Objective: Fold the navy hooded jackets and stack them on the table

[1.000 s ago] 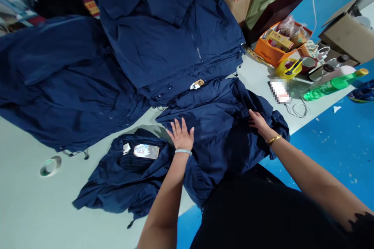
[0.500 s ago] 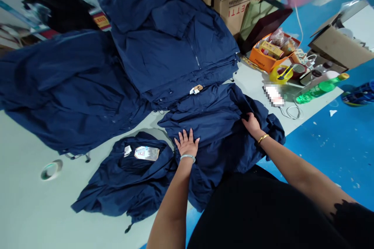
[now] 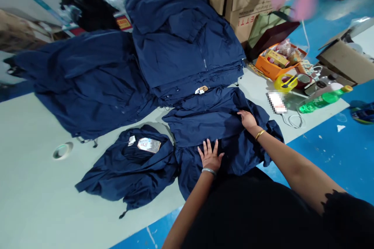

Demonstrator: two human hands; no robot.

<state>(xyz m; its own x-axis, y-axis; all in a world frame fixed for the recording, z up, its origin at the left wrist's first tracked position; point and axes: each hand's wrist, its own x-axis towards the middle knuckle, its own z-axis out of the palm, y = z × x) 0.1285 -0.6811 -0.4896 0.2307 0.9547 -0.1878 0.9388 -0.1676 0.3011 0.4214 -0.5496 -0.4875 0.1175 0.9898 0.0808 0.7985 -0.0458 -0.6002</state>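
Navy jacket [image 3: 204,124] lies rumpled under the fingers: left hand [image 3: 210,155] flat, spread apart; right hand [image 3: 247,120] resting, fingers together.

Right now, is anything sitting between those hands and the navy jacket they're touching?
Nothing visible stands in the way: the left hand and the right hand both rest directly on the navy jacket, with no object between them and the cloth.
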